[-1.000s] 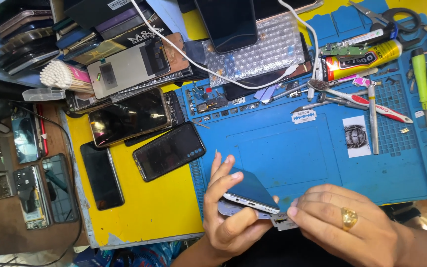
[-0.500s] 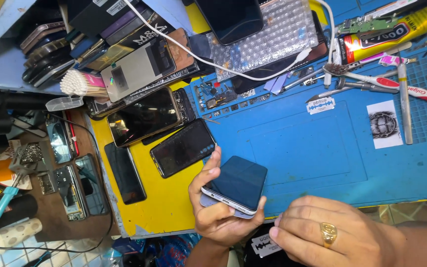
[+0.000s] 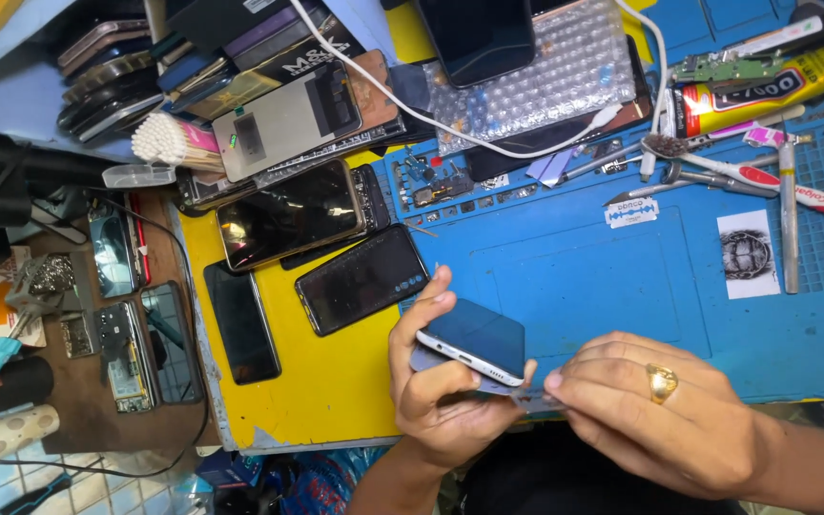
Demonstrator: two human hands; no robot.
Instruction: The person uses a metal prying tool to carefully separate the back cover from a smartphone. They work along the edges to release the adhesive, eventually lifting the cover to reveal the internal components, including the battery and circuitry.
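Because the slim, glass-faced phone point(image 3: 474, 341) held just above the tabletop point(image 3: 565, 277) looks light, slippery and fragile, the left hand point(image 3: 441, 401) clamps its edges while the right hand point(image 3: 665, 420) pinches a thin pry piece at its end.

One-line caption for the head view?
Left hand grips a dark smartphone over a blue mat; right hand alongside.

Two bare hands show at the bottom of the frame. The right hand point(image 3: 665, 420) wears a gold ring point(image 3: 662, 382) with a round top. The left hand point(image 3: 441, 401) wears nothing. Both forearms are bare, with no sleeves showing.
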